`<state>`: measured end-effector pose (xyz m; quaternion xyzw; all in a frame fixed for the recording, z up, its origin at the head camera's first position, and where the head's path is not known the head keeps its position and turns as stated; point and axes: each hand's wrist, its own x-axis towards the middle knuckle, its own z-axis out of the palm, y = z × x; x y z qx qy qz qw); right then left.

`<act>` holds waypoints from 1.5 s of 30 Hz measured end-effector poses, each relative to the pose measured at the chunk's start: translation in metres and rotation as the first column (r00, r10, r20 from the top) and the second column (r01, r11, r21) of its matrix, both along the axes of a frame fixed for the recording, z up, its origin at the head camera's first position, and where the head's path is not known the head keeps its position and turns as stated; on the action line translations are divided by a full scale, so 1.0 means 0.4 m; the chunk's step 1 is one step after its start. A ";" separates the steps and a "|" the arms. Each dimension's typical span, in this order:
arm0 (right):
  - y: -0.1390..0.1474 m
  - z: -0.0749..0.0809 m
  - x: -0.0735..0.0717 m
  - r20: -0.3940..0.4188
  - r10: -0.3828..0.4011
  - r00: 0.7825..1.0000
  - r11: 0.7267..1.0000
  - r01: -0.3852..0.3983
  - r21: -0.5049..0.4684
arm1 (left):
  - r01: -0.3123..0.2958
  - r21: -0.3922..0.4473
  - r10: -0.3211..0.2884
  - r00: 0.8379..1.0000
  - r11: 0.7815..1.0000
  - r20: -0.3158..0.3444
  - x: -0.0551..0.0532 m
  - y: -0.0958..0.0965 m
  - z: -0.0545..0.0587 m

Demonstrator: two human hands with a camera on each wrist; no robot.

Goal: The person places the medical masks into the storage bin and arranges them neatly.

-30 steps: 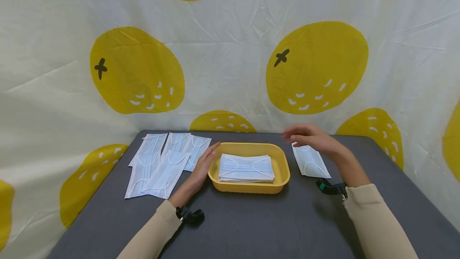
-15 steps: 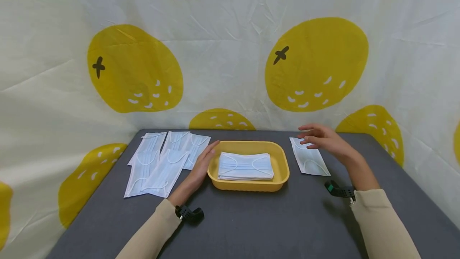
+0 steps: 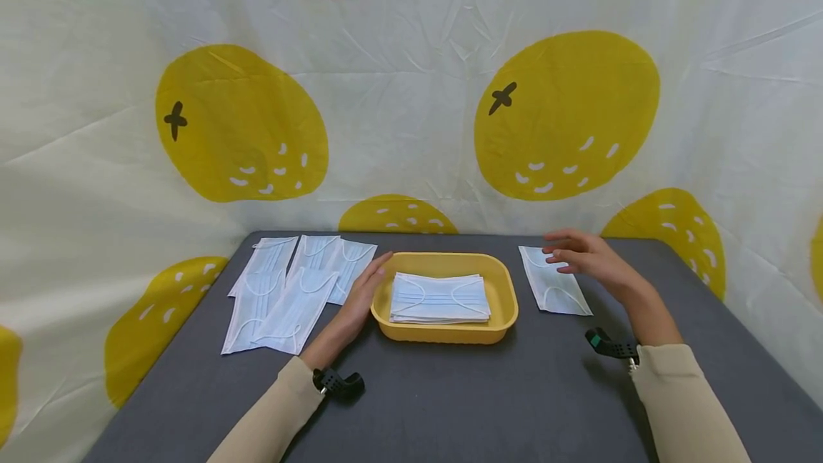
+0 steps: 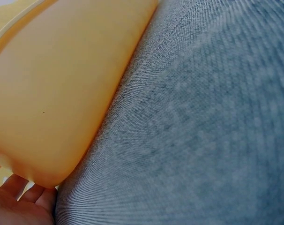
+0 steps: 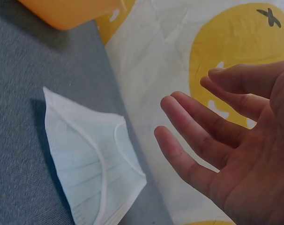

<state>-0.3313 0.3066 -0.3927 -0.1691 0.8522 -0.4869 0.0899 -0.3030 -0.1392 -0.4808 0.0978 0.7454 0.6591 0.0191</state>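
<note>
A yellow plastic tray (image 3: 444,333) stands mid-table with a stack of pale blue face masks (image 3: 440,299) lying in it. My left hand (image 3: 360,299) rests along the tray's left side, fingers straight; the left wrist view shows its fingers (image 4: 34,193) at the tray's lower corner. One face mask (image 3: 554,284) lies by itself to the right of the tray. Over that mask hovers my right hand (image 3: 594,263), fingers relaxed and spread, holding nothing. In the right wrist view the single mask (image 5: 90,159) lies below and left of the fingers.
Several loose face masks (image 3: 289,299) overlap on the left of the dark grey table (image 3: 450,399). A white curtain (image 3: 411,127) with yellow fruit prints hangs along the table's back and sides. Both wrists wear black camera bands.
My right hand has moved right, away from the tray, and now uncovers more of the single mask. The left hand stays at the tray. The view has shifted slightly.
</note>
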 end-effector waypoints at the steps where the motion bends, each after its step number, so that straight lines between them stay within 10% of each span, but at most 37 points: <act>1: 0.002 -0.003 -0.002 0.005 -0.004 1.000 1.000 0.004 0.002 | -0.001 -0.001 0.001 1.000 1.000 -0.002 0.000 0.000 0.001; 28: 0.066 -0.115 -0.051 0.109 -0.131 0.985 0.991 0.132 0.001 | -0.006 -0.007 0.006 1.000 1.000 -0.009 0.004 -0.015 -0.003; 45: 0.064 -0.140 -0.044 -0.128 -0.226 0.966 0.911 0.256 0.323 | 0.009 -0.004 -0.009 1.000 1.000 -0.015 -0.004 -0.006 -0.008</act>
